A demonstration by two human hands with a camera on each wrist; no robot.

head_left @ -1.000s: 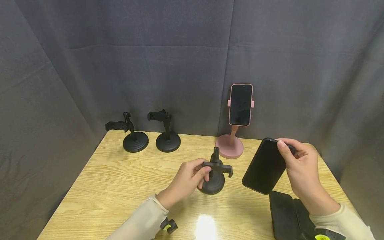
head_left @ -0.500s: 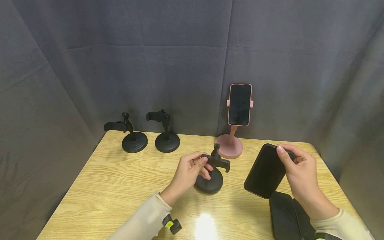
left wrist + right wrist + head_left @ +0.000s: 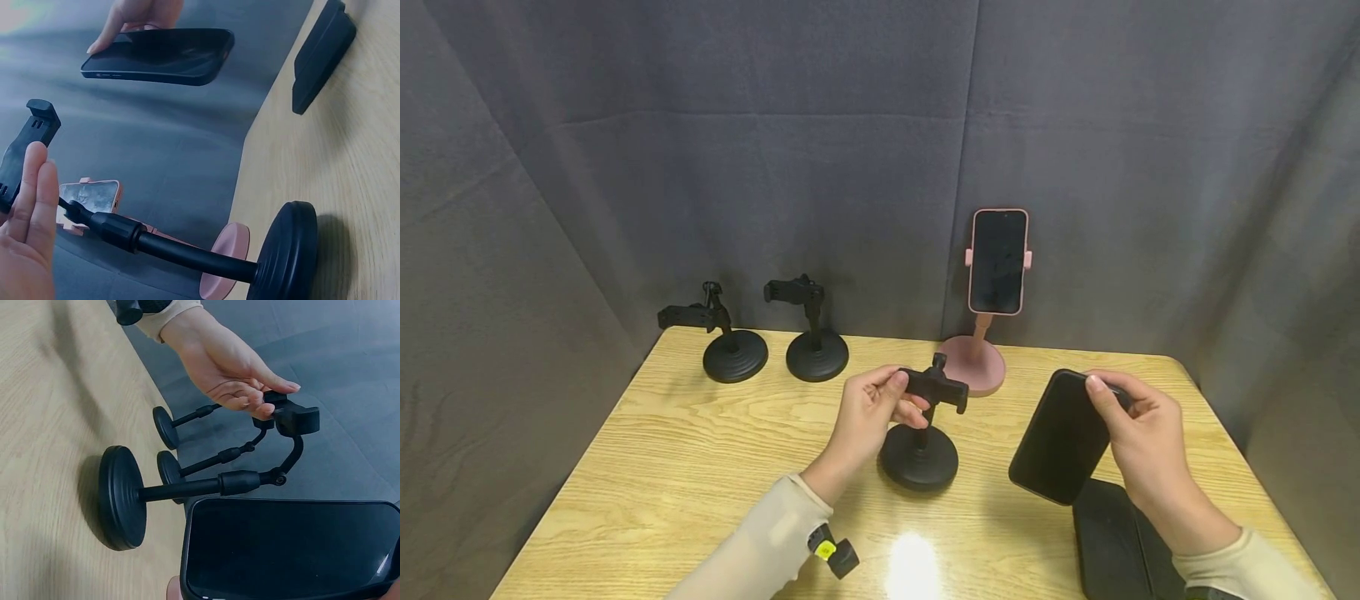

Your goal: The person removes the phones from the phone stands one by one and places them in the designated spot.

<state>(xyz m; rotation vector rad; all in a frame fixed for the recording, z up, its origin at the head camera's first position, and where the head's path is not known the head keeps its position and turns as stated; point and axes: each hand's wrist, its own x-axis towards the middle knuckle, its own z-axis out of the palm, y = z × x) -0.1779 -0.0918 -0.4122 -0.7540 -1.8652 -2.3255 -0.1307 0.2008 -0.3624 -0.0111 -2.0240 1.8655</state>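
My left hand (image 3: 867, 417) pinches the left end of the clamp (image 3: 934, 387) on a black phone stand (image 3: 919, 460), thumb in front. The stand's round base rests on the table, and its clamp lies crosswise with nothing in it. In the left wrist view, two fingers of the left hand (image 3: 31, 231) lie along the clamp (image 3: 28, 140). To the right, my right hand (image 3: 1150, 446) grips a black smartphone (image 3: 1060, 437) by its upper right corner. The phone is tilted, held above the table and apart from the stand; its dark screen (image 3: 294, 547) shows in the right wrist view.
Behind stands a pink phone stand (image 3: 973, 367) with a pink-edged phone (image 3: 997, 262) upright in its clamp. Two more black stands (image 3: 735, 357) are at the back left. Flat black phone-like slabs (image 3: 1112, 537) lie under my right forearm. A grey curtain (image 3: 737, 167) surrounds the table.
My left hand has raised and turned the black stand's clamp, so more of its post and base shows. The right hand has sunk slightly with the smartphone.
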